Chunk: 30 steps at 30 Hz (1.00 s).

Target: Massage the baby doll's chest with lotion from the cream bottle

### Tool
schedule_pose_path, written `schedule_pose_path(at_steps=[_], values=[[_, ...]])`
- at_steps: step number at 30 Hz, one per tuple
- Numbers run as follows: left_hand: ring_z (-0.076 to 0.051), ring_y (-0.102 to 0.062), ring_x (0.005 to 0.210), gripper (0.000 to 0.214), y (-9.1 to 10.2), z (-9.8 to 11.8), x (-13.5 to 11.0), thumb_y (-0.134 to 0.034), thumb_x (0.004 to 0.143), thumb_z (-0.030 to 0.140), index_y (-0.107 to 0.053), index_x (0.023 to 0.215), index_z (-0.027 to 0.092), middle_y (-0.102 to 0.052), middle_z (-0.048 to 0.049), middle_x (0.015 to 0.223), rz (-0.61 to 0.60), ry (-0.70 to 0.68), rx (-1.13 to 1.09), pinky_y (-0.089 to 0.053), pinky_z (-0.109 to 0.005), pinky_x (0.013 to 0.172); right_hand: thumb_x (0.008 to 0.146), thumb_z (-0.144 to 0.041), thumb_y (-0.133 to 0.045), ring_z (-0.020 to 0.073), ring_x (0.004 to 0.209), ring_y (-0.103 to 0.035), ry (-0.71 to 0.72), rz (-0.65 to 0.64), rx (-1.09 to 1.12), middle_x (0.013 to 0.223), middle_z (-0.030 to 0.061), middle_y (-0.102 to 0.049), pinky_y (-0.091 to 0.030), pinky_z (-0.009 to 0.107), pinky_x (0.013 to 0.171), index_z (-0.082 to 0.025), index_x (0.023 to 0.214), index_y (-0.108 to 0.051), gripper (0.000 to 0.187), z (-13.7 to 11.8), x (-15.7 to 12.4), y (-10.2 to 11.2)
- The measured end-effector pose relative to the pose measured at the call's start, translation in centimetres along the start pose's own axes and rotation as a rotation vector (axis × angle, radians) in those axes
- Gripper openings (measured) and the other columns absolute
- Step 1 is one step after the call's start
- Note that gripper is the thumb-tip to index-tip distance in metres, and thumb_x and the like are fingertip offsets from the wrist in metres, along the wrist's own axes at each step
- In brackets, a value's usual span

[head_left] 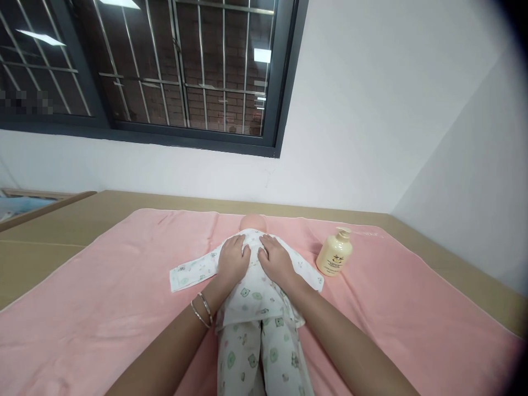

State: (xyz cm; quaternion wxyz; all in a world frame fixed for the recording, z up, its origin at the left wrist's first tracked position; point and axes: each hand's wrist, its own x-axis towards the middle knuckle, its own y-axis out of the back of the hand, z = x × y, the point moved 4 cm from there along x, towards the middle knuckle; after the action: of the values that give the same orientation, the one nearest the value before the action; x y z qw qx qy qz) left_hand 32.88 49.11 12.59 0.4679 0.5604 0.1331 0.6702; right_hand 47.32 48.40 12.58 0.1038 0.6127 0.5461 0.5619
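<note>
A baby doll (253, 222) lies on the pink sheet, its bald head at the far end and its legs toward me. It wears a white long-sleeved top (251, 300) and matching trousers (239, 360), both printed with small green and grey figures. My left hand (234, 258) rests flat on the left side of the upper body, and my right hand (276, 259) mirrors it on the right side. Both hands have fingers stretched out and hold nothing. Two silver bangles (202, 309) circle my left wrist. The doll's face cannot be made out.
A cream pump bottle (335, 253) stands on the pink sheet (124, 308), close to the doll's right-hand sleeve. Beneath the sheet is a wooden surface (53, 256) that meets a white wall (350, 137). A dark-framed window (185, 71) with metal bars is above.
</note>
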Motion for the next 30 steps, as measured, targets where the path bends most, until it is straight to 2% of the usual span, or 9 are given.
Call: schedule_pose_path(at_steps=[3, 5, 9, 11, 13, 17, 21, 25, 30], values=[[-0.026, -0.056, 0.113, 0.035, -0.2, -0.1, 0.2, -0.041, 0.088, 0.021, -0.059, 0.118, 0.013, -0.064, -0.012, 0.12, -0.017, -0.01, -0.031, -0.043, -0.045, 0.101, 0.093, -0.02, -0.041, 0.0221, 0.13, -0.04, 0.062, -0.031, 0.026, 0.136, 0.012, -0.051, -0.023, 0.036, 0.114, -0.009, 0.13, -0.054, 0.041, 0.3, 0.4, -0.1], [-0.025, -0.058, 0.108, 0.031, -0.1, -0.1, 0.2, -0.043, 0.088, 0.021, -0.062, 0.111, 0.015, -0.067, -0.0104, 0.113, 0.003, -0.024, -0.037, -0.045, -0.043, 0.098, 0.093, -0.018, -0.041, 0.022, 0.129, -0.041, 0.082, -0.037, -0.007, 0.135, 0.0125, -0.051, -0.023, 0.036, 0.114, -0.009, 0.129, -0.055, 0.04, 0.0, 0.4, 0.1], [-0.025, -0.06, 0.093, 0.021, 0.6, 0.2, -0.1, -0.045, 0.087, 0.021, -0.065, 0.09, 0.017, -0.068, -0.0081, 0.091, 0.084, -0.06, 0.001, -0.049, -0.039, 0.087, 0.092, -0.018, -0.044, 0.0226, 0.107, -0.057, 0.027, -0.011, -0.122, 0.109, 0.0096, -0.066, -0.037, 0.033, 0.102, -0.016, 0.103, -0.067, 0.026, -0.6, 0.1, 0.7], [-0.025, -0.06, 0.091, 0.02, 0.7, 0.3, -0.1, -0.045, 0.087, 0.021, -0.065, 0.088, 0.018, -0.067, -0.0082, 0.089, 0.099, -0.064, 0.015, -0.049, -0.038, 0.084, 0.093, -0.021, -0.045, 0.0225, 0.095, -0.061, -0.021, 0.0, -0.16, 0.097, 0.0072, -0.068, -0.043, 0.032, 0.092, -0.019, 0.091, -0.068, 0.023, -0.7, -0.1, 0.8], [-0.025, -0.06, 0.094, 0.022, 0.5, 0.3, -0.1, -0.044, 0.087, 0.021, -0.065, 0.094, 0.017, -0.067, -0.0087, 0.093, 0.072, -0.059, 0.01, -0.049, -0.039, 0.086, 0.094, -0.024, -0.046, 0.0227, 0.096, -0.061, -0.041, 0.008, -0.156, 0.099, 0.0068, -0.068, -0.045, 0.031, 0.09, -0.02, 0.094, -0.068, 0.023, -0.6, -0.2, 0.7], [-0.026, -0.058, 0.11, 0.033, -0.1, 0.1, 0.2, -0.041, 0.089, 0.02, -0.061, 0.114, 0.014, -0.066, -0.0122, 0.116, -0.003, -0.017, -0.011, -0.044, -0.043, 0.099, 0.094, -0.021, -0.045, 0.0228, 0.123, -0.047, 0.018, -0.01, -0.08, 0.129, 0.0104, -0.057, -0.034, 0.033, 0.106, -0.014, 0.123, -0.06, 0.033, -0.1, 0.2, 0.2], [-0.026, -0.058, 0.111, 0.035, -0.1, 0.2, 0.3, -0.039, 0.09, 0.02, -0.061, 0.116, 0.013, -0.066, -0.0124, 0.118, -0.019, -0.012, -0.018, -0.044, -0.043, 0.1, 0.093, -0.017, -0.042, 0.0236, 0.13, -0.04, 0.085, -0.046, -0.061, 0.136, 0.014, -0.049, -0.026, 0.037, 0.112, -0.007, 0.132, -0.052, 0.041, 0.0, 0.5, -0.1], [-0.025, -0.061, 0.1, 0.028, 0.4, 0.4, 0.2, -0.043, 0.089, 0.02, -0.065, 0.105, 0.015, -0.07, -0.0096, 0.103, 0.01, -0.017, -0.023, -0.047, -0.041, 0.093, 0.094, -0.019, -0.044, 0.0236, 0.122, -0.048, 0.077, -0.018, -0.105, 0.127, 0.0119, -0.057, -0.033, 0.035, 0.107, -0.011, 0.126, -0.057, 0.035, -0.3, 0.3, 0.3], [-0.025, -0.06, 0.092, 0.024, 0.7, 0.5, 0.0, -0.044, 0.088, 0.02, -0.067, 0.093, 0.018, -0.07, -0.0076, 0.091, 0.045, -0.039, 0.007, -0.048, -0.039, 0.086, 0.094, -0.022, -0.046, 0.0238, 0.107, -0.059, 0.03, -0.026, -0.189, 0.111, 0.0095, -0.066, -0.045, 0.032, 0.091, -0.018, 0.1, -0.066, 0.021, -0.7, 0.1, 0.5]])
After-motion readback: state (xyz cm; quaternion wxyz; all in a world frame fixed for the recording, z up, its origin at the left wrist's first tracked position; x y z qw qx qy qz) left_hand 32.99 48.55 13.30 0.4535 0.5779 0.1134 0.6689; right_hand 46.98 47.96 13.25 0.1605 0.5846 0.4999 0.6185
